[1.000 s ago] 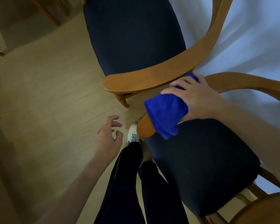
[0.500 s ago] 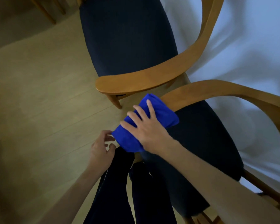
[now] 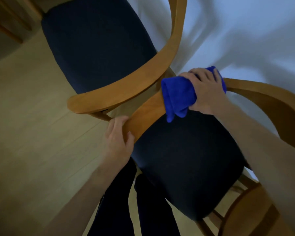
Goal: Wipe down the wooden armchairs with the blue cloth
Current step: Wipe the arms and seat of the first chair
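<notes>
The right hand (image 3: 205,92) clutches the blue cloth (image 3: 178,95) on the armrest (image 3: 148,114), whose length runs down toward the left hand (image 3: 118,141) gripping its front end.

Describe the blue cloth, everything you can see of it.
The blue cloth is a vivid royal blue, soft and fuzzy-looking, like microfibre. It is bunched and folded over the wooden armrest of the nearer armchair, with a loose end hanging down toward the dark seat cushion. The right hand grips it from above, covering its far part; a little cloth shows beyond the fingers. The left hand holds the armrest's front end, apart from the cloth.
</notes>
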`<state>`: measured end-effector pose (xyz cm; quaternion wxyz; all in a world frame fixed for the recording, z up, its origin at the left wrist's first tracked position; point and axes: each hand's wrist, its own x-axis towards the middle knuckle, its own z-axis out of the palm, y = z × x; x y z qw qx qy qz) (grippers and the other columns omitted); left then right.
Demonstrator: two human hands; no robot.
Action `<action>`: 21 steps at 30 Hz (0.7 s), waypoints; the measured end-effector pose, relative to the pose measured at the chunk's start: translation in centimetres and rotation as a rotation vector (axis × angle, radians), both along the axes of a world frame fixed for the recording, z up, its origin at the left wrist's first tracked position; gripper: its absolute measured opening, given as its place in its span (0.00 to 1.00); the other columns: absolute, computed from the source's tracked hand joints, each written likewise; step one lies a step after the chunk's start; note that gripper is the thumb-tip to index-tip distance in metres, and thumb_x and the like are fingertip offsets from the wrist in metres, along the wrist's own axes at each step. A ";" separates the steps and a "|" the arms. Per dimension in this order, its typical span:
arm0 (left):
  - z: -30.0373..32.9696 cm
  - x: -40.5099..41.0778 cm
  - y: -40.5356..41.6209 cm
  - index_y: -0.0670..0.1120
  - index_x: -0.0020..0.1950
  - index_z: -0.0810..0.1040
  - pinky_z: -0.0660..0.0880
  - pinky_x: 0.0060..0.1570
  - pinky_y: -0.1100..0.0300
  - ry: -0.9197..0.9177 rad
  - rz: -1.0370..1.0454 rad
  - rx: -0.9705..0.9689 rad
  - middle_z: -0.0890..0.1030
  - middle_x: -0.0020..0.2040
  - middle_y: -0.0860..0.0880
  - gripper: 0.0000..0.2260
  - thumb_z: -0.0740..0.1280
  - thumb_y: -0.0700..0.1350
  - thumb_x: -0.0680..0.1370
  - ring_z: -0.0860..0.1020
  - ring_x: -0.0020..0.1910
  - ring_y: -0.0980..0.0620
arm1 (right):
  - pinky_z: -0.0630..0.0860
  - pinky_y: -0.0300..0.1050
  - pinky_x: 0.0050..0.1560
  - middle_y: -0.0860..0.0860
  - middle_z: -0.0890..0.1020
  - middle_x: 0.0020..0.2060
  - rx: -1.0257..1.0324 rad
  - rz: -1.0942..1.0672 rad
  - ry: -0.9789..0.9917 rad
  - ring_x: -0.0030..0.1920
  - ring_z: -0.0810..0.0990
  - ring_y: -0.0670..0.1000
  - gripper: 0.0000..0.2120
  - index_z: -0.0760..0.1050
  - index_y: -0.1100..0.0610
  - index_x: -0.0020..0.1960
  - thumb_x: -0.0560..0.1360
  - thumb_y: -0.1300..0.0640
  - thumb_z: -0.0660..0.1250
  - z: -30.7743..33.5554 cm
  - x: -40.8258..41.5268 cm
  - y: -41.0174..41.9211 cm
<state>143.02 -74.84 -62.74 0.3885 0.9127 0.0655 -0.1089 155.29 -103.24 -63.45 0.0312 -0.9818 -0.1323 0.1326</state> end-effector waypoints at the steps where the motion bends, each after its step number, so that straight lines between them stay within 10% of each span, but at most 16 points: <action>1: 0.3 0.9 -0.9 0.46 0.64 0.71 0.68 0.53 0.61 0.007 -0.031 -0.014 0.74 0.57 0.51 0.19 0.66 0.36 0.74 0.70 0.55 0.57 | 0.47 0.68 0.74 0.52 0.65 0.71 -0.038 -0.084 -0.003 0.74 0.59 0.60 0.49 0.58 0.43 0.73 0.58 0.46 0.79 -0.1 -0.4 0.9; 12: 2.0 5.1 -0.3 0.55 0.70 0.68 0.71 0.52 0.64 0.278 0.248 -0.185 0.71 0.66 0.58 0.21 0.65 0.44 0.77 0.71 0.63 0.57 | 0.40 0.71 0.73 0.57 0.46 0.80 0.100 0.115 0.044 0.78 0.38 0.64 0.48 0.46 0.42 0.79 0.69 0.40 0.72 -0.3 -9.8 14.0; 21: 2.8 5.4 -3.6 0.53 0.69 0.69 0.69 0.59 0.60 0.252 0.125 -0.178 0.70 0.64 0.58 0.21 0.66 0.45 0.76 0.69 0.63 0.57 | 0.47 0.62 0.76 0.53 0.57 0.78 0.025 0.072 -0.084 0.78 0.52 0.58 0.48 0.49 0.43 0.79 0.68 0.55 0.73 -0.4 -3.8 1.5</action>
